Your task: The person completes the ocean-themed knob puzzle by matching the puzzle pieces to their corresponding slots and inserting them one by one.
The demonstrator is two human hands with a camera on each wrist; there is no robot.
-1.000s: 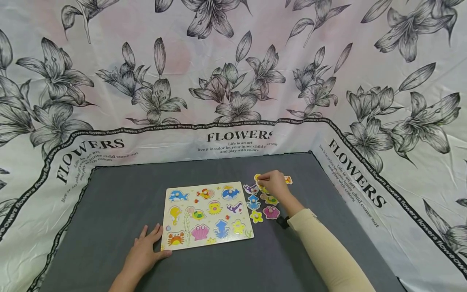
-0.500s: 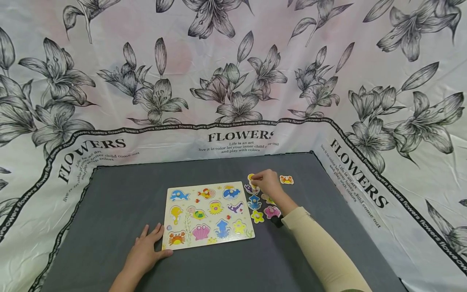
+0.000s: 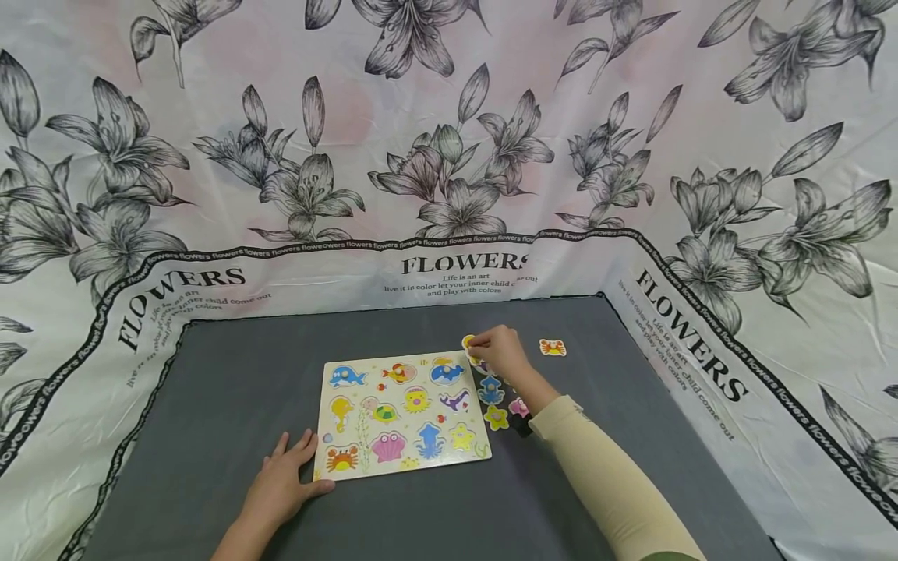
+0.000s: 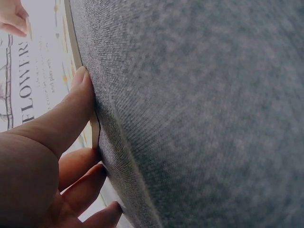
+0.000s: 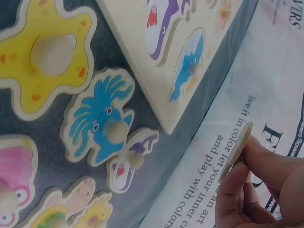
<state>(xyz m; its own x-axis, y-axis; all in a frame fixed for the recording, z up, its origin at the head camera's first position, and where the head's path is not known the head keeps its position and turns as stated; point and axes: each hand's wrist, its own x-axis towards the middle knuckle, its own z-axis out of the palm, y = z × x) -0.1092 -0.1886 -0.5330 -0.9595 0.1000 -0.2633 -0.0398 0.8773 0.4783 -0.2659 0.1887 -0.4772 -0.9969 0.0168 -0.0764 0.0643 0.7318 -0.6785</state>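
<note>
A wooden peg puzzle board with sea-animal pictures lies on the grey cloth. At its lower left corner my left hand rests spread, thumb along the front edge and fingers by the left edge; the left wrist view shows the thumb against the board's edge. My right hand pinches a yellow puzzle piece between thumb and fingers, above the board's far right corner. The right wrist view shows that piece edge-on, its picture hidden.
Loose knobbed pieces lie right of the board: a yellow star, a blue squid, a purple shark, a pink shell, a turtle and a seahorse. A crab piece lies apart. Flowered cloth stands behind.
My right hand has moved left with the yellow piece, from over the loose pieces to the board's far right corner, uncovering the crab piece. The left hand stays at its corner.
</note>
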